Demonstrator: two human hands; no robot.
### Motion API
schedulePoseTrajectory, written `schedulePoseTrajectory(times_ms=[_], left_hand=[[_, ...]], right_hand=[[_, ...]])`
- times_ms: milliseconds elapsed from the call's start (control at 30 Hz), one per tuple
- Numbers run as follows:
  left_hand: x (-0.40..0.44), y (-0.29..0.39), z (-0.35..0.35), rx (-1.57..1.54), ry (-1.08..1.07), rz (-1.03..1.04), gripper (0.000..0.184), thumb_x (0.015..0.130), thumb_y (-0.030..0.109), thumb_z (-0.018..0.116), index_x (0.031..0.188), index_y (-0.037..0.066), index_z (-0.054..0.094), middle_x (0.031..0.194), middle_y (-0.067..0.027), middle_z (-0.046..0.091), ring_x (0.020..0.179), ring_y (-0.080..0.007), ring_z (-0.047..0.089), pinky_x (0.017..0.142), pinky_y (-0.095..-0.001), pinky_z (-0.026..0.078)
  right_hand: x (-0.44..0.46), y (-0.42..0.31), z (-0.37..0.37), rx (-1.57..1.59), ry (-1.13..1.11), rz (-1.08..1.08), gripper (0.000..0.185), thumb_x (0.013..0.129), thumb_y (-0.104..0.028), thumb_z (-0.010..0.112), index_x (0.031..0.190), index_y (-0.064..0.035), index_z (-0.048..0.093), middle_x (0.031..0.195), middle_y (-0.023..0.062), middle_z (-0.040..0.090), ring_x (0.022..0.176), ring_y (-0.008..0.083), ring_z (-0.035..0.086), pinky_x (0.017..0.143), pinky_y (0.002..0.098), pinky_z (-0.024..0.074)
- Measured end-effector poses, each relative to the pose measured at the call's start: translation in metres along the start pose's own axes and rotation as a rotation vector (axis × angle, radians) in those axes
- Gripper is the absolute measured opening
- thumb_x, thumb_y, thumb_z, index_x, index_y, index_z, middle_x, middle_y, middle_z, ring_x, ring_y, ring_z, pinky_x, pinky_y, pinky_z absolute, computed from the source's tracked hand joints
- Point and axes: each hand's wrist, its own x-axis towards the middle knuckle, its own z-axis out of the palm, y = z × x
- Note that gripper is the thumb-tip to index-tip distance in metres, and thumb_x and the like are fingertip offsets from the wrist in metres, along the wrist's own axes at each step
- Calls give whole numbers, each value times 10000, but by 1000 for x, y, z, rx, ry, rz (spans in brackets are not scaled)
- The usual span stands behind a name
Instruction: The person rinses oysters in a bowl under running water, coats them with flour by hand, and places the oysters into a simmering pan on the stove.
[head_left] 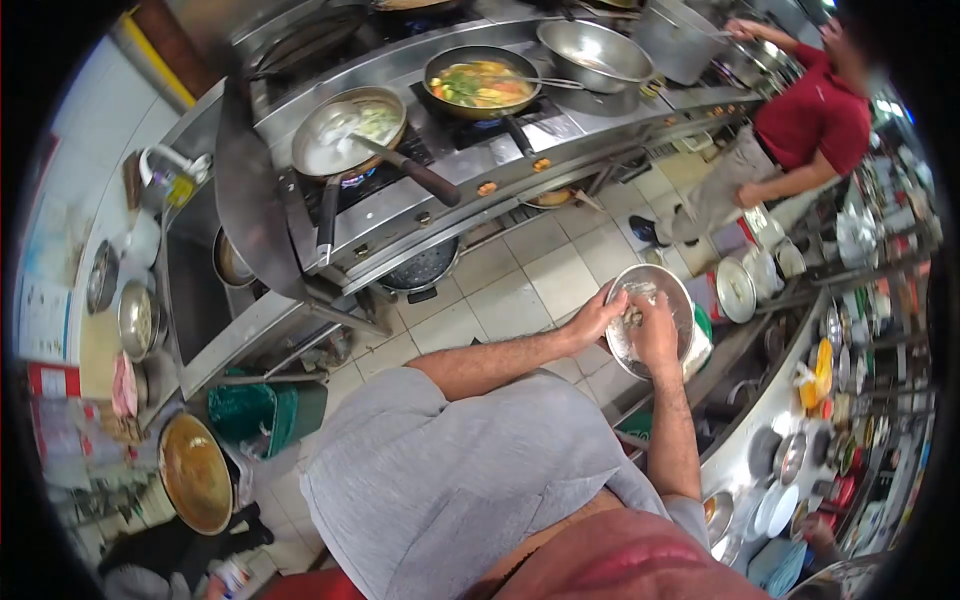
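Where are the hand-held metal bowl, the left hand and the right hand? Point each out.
Metal bowl [682, 309], head view: inner wall, picture's right side.
Left hand [595, 321], head view: middle of the hand.
Right hand [656, 338], head view: back of the hand.

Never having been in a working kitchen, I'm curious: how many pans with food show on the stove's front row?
2: the left pan, holding white liquid and pale pieces, and the vegetable pan to its right. Any farther back may be hidden.
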Motion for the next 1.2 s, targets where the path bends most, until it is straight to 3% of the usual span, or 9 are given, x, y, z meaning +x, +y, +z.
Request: schedulePoseTrajectory(times_ms=[67, 233, 333, 600, 733, 800, 933, 1000, 1200], left_hand=[[10, 7, -8, -8, 52, 106, 539, 900, 440, 381, 1297, 99, 253, 1110, -88, 480, 887, -158, 575, 593, -357, 548], [32, -6, -42, 28, 481, 185, 550, 864, 472, 453, 1200, 46, 364, 985, -93, 551, 749, -163, 605, 600, -332, 552], [23, 11, -15, -66, 357, 296, 489, 889, 432, 422, 1175, 38, 383, 985, -93, 556, 776, -170, 614, 591, -318, 558], [27, -10, -4, -132, 429, 266, 456, 922, 416, 333, 1220, 71, 367, 1079, -89, 529, 891, -174, 584, 687, -355, 546], [30, -7, -6, -140, 390, 191, 447, 928, 401, 329, 1200, 54, 403, 1113, -88, 519, 924, -189, 572, 710, -350, 531], [28, -8, -11, -130, 467, 227, 445, 922, 397, 353, 1176, 40, 436, 1149, -92, 505, 1003, -210, 544, 789, -368, 497], [30, -17, -7, -95, 449, 251, 503, 910, 416, 381, 1184, -1, 438, 1136, -120, 519, 1022, -225, 532, 848, -379, 456], [31, -15, -5, -60, 391, 185, 512, 910, 418, 380, 1202, -1, 419, 1159, -114, 506, 1052, -232, 514, 872, -380, 439], [33, -11, -18, -35, 172, 91, 544, 918, 425, 335, 1292, 31, 319, 1271, -115, 423, 1131, -254, 455, 935, -394, 386]], right_hand=[[19, -2, 0, -270, 266, -234, 477, 637, -5, 594, 1104, -93, 549, 1129, 201, 457, 1015, 367, 476, 867, 427, 394], [76, 14, -26, 115, 100, -600, 593, 603, -51, 679, 1166, -26, 496, 1092, 190, 542, 1038, 321, 508, 885, 372, 402], [84, -3, -30, 383, -195, -146, 743, 638, -168, 730, 1275, -27, 374, 1257, 195, 419, 1168, 312, 401, 970, 363, 332], [95, 13, -1, 68, -234, -314, 544, 625, -20, 646, 1152, -85, 526, 1186, 171, 471, 1103, 357, 433, 917, 389, 388], [81, 11, -10, -207, 191, -573, 459, 635, -14, 616, 1087, -83, 574, 1056, 184, 566, 990, 289, 538, 885, 362, 411], [86, 23, -21, 143, -256, -708, 398, 651, -35, 625, 1047, -67, 599, 1028, 163, 593, 994, 274, 546, 891, 361, 407], [95, 42, -32, 302, 35, -471, 543, 611, -234, 687, 1112, -65, 565, 1055, 155, 590, 979, 272, 564, 848, 349, 442], [89, 34, -22, 45, -266, -359, 756, 543, -361, 718, 1230, -172, 467, 1229, 137, 469, 1114, 320, 455, 910, 402, 396], [48, 29, -3, -176, -96, -348, 402, 686, -156, 595, 1081, -221, 558, 1138, 150, 443, 926, 360, 546, 756, 441, 482]])
